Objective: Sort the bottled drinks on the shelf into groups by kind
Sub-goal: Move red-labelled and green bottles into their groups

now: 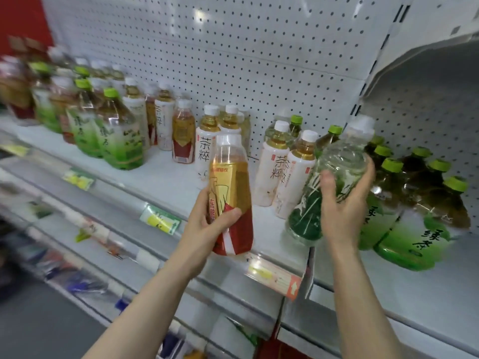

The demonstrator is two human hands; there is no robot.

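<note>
Head view, shelf of bottled drinks.

Hands: apart, each clamped on its own bottle.
- Left hand [207,224] grips a clear plastic bottle with a red-and-gold label [230,193] round its lower half, thumb across the red part. The bottle is upright with amber liquid and a pale cap, held at the front edge of the white metal shelf [166,177].
- Right hand [342,200] wraps round a clear plastic bottle with a dark green label [342,159]. Its contents are colourless and it is tilted, top to the right. Its base is low over the shelf; I cannot tell whether it touches.

Counts on the shelf:
- Red-and-gold kind: one second red-and-gold bottle [183,136] stands upright left of centre, which makes two with the held one.
- White-labelled bottles with white caps and amber tea: two [274,161] stand between the hands' bottles. Three are in a cluster [207,141] behind the left-hand bottle, one of them mostly hidden. At least two more [163,117] stand further left.
- Green-capped bottles with light green labels [414,239] and brown tea, to the right of the right hand: six caps are plain. Two more green caps [296,119] show behind the white-labelled pair.
- Left-end group of green-capped bottles [116,136]: four caps can be made out; beyond that it is too blurred to count.

Behind everything stands a white perforated back panel [233,47]. Paper price tags [160,220] sit in the shelf's front rail.
</note>
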